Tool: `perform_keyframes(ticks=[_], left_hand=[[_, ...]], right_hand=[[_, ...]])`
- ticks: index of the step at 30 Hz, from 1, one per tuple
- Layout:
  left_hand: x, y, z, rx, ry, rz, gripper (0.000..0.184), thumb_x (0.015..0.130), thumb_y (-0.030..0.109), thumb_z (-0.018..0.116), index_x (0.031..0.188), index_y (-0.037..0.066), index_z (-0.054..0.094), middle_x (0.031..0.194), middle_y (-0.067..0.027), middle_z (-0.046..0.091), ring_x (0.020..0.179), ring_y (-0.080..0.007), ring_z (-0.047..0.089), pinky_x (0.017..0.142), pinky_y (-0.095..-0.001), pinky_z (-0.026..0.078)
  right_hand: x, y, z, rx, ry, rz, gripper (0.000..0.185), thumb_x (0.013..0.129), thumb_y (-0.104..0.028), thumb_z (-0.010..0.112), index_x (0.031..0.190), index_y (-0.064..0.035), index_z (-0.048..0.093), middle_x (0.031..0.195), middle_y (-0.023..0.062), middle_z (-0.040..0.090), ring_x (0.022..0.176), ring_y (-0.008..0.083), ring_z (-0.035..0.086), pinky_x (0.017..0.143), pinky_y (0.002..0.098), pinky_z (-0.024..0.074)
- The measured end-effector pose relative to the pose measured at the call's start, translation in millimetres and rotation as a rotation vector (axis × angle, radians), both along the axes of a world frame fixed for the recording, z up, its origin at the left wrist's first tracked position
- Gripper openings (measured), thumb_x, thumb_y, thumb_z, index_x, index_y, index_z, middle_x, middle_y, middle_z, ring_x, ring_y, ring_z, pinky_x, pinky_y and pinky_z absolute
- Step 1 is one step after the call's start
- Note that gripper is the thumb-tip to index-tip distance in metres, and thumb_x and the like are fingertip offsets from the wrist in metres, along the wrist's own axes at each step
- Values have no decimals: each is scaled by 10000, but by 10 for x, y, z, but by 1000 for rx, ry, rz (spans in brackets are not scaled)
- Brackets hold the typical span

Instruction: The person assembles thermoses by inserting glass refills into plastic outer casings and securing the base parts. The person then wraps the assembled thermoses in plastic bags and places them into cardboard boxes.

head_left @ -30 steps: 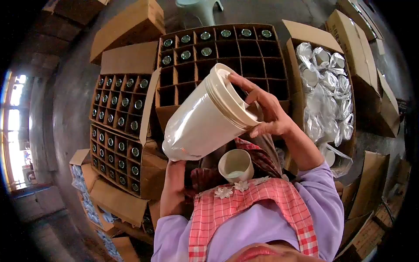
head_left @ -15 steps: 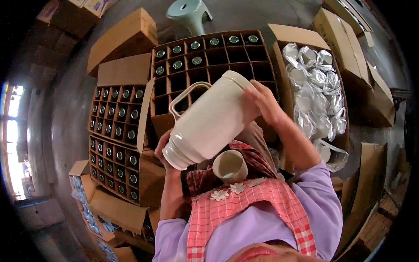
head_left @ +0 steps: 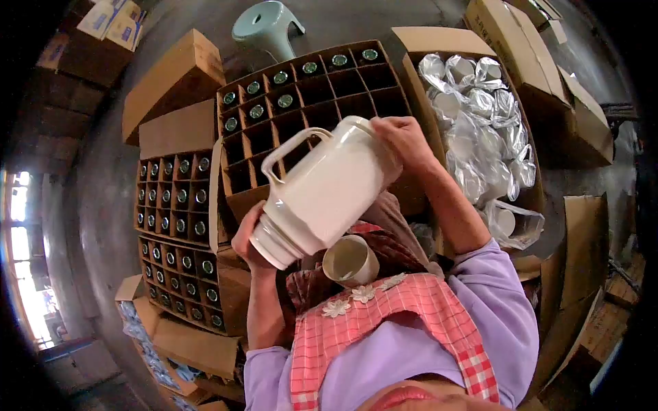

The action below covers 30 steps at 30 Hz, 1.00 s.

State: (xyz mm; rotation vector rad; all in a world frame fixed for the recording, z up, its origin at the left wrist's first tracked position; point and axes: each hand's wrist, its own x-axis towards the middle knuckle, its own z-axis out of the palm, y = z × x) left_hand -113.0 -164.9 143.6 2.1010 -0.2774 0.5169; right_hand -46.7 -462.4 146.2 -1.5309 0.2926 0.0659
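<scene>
A cream plastic jug body [head_left: 334, 188] with a side handle lies tilted across my lap area, its threaded neck at lower left. My left hand [head_left: 249, 236] holds it around the neck end, the fingers partly hidden behind it. At the upper right end, my right hand [head_left: 406, 142] grips the rim with the fingers curled over. Just below the jug, a cream cup-shaped piece [head_left: 351, 262] sits in my lap, its open mouth facing up. Beyond the jug stands a divided carton [head_left: 236, 198] with shiny round-ended silvery pieces in some of its cells.
To the left are stacked divided cartons [head_left: 179, 238] filled with similar silvery pieces. On the right, an open carton [head_left: 411, 68] holds plastic-wrapped pale items [head_left: 480, 127]. A pale green stool [head_left: 264, 31] stands at the back. More cardboard boxes [head_left: 175, 82] surround me.
The jug has turned slightly in my hands, its right end tipping. My right hand has shifted from lying along the end to gripping its rim. The view has swung a little.
</scene>
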Motion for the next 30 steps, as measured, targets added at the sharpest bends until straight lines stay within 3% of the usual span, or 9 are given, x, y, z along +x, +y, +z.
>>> perform_keyframes(ticks=[3,4,7,10,11,13,15,23,30], left_hand=[[110,296,-357,-1360,523,-142,313,857,158,510,1093,-37,575,1042,-155,620,895,-214,611,800,-331,498],[150,317,-456,-631,353,-34,351,885,202,435,1111,-36,556,1097,-169,596,912,-237,610,824,-373,508],[151,295,-336,-1283,591,-86,325,886,174,440,1086,-44,573,1062,-160,614,898,-228,615,817,-364,510],[43,84,-235,-462,239,-83,291,847,152,519,1035,-57,592,1003,-135,635,878,-201,613,789,-323,501],[82,47,-222,-145,122,-33,285,831,145,549,1026,-59,594,996,-124,638,878,-187,609,785,-311,495],[146,275,-450,-1017,444,-197,298,805,98,598,1064,-47,582,1032,-97,633,904,-143,588,801,-305,475],[170,299,-512,-704,370,-103,279,814,95,588,1056,-44,588,1021,-104,637,890,-158,599,794,-307,483],[67,41,6,-177,-9,-17,230,824,44,532,1020,-55,601,973,-121,649,858,-195,618,775,-294,498],[105,161,-391,-1006,643,-222,252,843,98,508,1025,-50,601,969,-115,648,832,-190,621,755,-298,505]], right_hand=[[-146,-172,-73,81,-470,215,295,829,-211,607,1010,19,637,997,96,626,914,174,577,779,294,467],[-249,-144,-101,88,-598,264,317,831,-194,596,1071,11,622,1094,118,606,1005,196,561,837,312,455],[-291,-23,-162,-73,-457,151,290,827,-197,605,1018,17,645,966,107,650,864,178,603,751,305,484],[-80,-24,-81,-220,-51,-68,252,823,-205,615,882,32,678,696,70,655,589,128,580,568,282,484],[-53,-154,-122,-44,-23,4,267,824,-217,611,945,13,672,810,106,670,714,144,610,644,279,499],[-183,-189,-110,155,-371,139,289,839,-225,601,1009,1,657,938,119,664,854,152,609,725,267,499],[-264,-145,-272,-69,-805,261,297,855,-203,586,1060,6,635,1049,115,639,972,167,580,787,266,490],[-184,-212,-70,205,-88,146,198,849,-137,599,913,40,660,840,76,652,755,140,594,668,285,503],[-150,-213,344,-584,-1190,426,175,668,-59,666,843,-54,669,955,80,648,790,241,607,675,309,508]])
